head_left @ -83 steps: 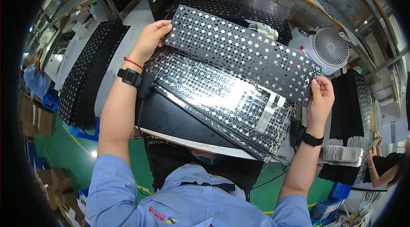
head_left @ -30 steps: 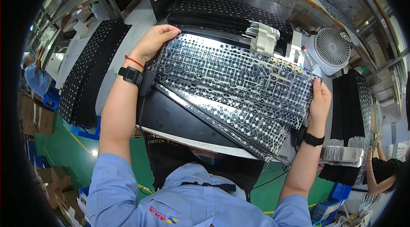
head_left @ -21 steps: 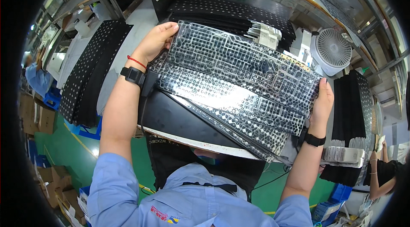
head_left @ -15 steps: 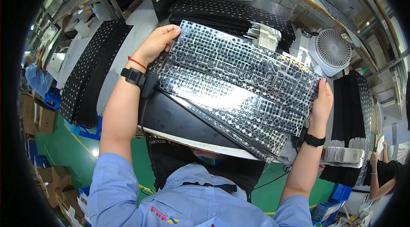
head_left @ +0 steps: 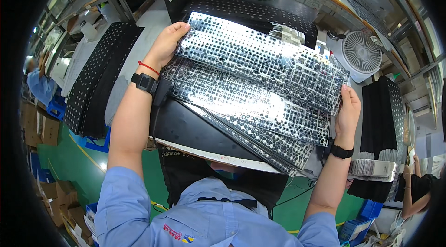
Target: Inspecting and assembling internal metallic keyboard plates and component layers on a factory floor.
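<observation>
Between my two hands is a long keyboard membrane sheet (head_left: 260, 56), dark and shiny with rows of small ringed dots. My left hand (head_left: 168, 40) pinches its upper left corner, thumb on top. At the right end, my right hand (head_left: 347, 107) grips the edge with the thumb along its face. The sheet tilts down toward the right and glares white at its upper left. Below it lies a fanned pile of similar membrane sheets (head_left: 218, 87), partly covered by the held one. The pile rests on a black board (head_left: 186, 126) at the table's near edge.
A white fan (head_left: 362, 54) stands at the back right. Stacks of black dotted sheets (head_left: 100, 80) lie to the left, with more behind the held sheet and at the right. A bundle of pale strips (head_left: 374, 169) sits right of my wrist. Another person's arm (head_left: 411, 196) shows far right.
The held membrane sheet has risen slightly and its tilt has changed, so glare now whitens its surface. My left hand has moved a little up and left; the pile below shows more.
</observation>
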### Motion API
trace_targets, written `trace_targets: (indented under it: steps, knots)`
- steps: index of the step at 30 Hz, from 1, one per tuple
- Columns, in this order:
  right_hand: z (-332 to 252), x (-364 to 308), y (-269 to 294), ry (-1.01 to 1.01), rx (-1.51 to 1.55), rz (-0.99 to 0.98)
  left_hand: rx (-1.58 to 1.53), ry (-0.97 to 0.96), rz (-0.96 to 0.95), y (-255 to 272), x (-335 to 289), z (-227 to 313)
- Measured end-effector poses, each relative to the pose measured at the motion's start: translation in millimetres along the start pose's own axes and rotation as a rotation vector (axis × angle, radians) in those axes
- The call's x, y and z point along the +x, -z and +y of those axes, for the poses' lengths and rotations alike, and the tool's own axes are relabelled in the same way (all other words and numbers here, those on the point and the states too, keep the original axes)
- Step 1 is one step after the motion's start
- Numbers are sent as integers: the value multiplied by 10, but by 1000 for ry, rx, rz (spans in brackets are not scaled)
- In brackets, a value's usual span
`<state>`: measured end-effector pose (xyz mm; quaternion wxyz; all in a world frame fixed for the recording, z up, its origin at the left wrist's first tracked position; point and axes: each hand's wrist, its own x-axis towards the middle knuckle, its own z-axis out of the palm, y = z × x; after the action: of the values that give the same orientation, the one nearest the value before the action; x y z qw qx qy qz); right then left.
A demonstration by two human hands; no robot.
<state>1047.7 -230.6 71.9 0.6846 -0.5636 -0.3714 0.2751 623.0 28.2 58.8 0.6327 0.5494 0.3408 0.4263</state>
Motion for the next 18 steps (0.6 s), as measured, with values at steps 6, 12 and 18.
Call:
trace_targets:
  steps: [6,12,18]
  knots:
    - [-63,-37,-47,28,85,-16,15,2,53,2,-10,18]
    - [-41,-17,61,110,-2,36,108,-81,47,126,1,19]
    - [-119,-83,-13,154,0,51,-71,-156,5,137,-32,63]
